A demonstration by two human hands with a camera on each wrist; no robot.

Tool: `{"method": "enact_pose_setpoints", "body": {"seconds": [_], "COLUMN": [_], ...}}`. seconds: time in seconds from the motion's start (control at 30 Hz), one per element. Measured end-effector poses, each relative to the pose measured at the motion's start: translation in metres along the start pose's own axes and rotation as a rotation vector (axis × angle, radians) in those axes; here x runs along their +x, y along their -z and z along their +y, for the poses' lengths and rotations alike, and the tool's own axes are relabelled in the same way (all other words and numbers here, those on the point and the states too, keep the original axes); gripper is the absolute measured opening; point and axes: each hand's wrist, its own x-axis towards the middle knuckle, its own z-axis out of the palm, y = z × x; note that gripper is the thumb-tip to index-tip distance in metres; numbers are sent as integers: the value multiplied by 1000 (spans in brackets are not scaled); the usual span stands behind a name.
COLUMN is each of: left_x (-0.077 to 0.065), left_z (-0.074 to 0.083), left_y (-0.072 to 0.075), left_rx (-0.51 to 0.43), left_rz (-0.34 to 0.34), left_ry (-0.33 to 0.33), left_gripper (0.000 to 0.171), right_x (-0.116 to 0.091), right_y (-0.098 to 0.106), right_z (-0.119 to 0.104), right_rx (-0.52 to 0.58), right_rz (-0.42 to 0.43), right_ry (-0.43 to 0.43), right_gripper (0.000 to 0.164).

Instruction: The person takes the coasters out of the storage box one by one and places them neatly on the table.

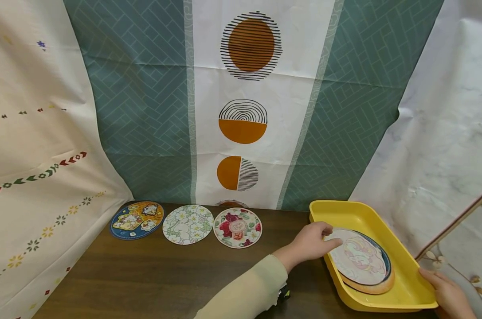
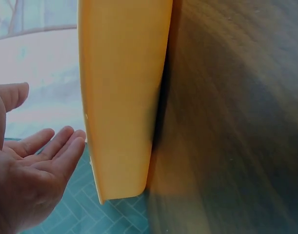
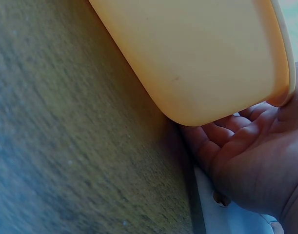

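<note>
A yellow tray [image 1: 410, 285] stands at the right of the table, holding stacked round discs. The top disc [image 1: 360, 259] is pale with a pink drawing; a dark blue edge and a tan disc [image 1: 370, 287] show beneath. My left hand [image 1: 310, 241] reaches over the tray's left rim, thumb and fingers spread beside the stack. In the left wrist view the tray wall [image 2: 124, 97] stands beside that hand, which holds nothing. At the right side my right hand [image 1: 450, 292] grips the tray, thumb over the rim, fingers [image 3: 224, 134] below it.
Three round printed discs lie in a row at the table's back: a blue cartoon disc [image 1: 137, 221], a pale floral disc [image 1: 188, 224] and a red rose disc [image 1: 237, 227]. Patterned cloth [image 1: 145, 110] hangs behind the dark wooden table [image 1: 153, 274].
</note>
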Motion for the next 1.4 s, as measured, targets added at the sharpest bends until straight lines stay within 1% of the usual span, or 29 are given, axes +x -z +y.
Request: {"method": "enact_pose_setpoints", "body": {"seconds": [0.1, 0.23, 0.33, 0.63, 0.77, 0.87, 0.93, 1.1, 1.27, 1.4], "left_x": [5, 10, 13, 19, 25, 30, 32, 36, 39, 40], "left_z": [4, 9, 13, 24, 25, 25, 27, 32, 32, 32], "left_y": [-2, -5, -7, -18, -25, -31, -34, -37, -39, -45], "left_rx": [31, 71, 126, 309, 405, 469, 507, 561, 609, 642], "left_rz": [-27, -69, -93, -129, -146, -158, -167, -183, -195, -202], "left_ry": [-18, -23, -25, 38, 36, 42, 48, 59, 73, 81], "left_gripper": [56, 57, 56, 57, 54, 48, 42, 36, 34, 34], "right_x": [-1, -2, -3, -5, -5, -4, -4, -3, -2, -1], "right_y": [0, 1, 1, 3, 3, 3, 4, 3, 2, 1], "right_z": [0, 0, 0, 1, 0, 0, 0, -1, -1, 0], "right_rx": [-1, -12, -18, -28, -28, -21, -19, -10, -2, -14], "right_rz": [6, 13, 13, 1, 0, -9, -11, -14, -24, -30], "right_ry": [-3, -12, -14, -25, -20, -15, -14, -6, 5, 1], "right_gripper": [73, 73, 75, 78, 75, 72, 73, 75, 77, 77]}}
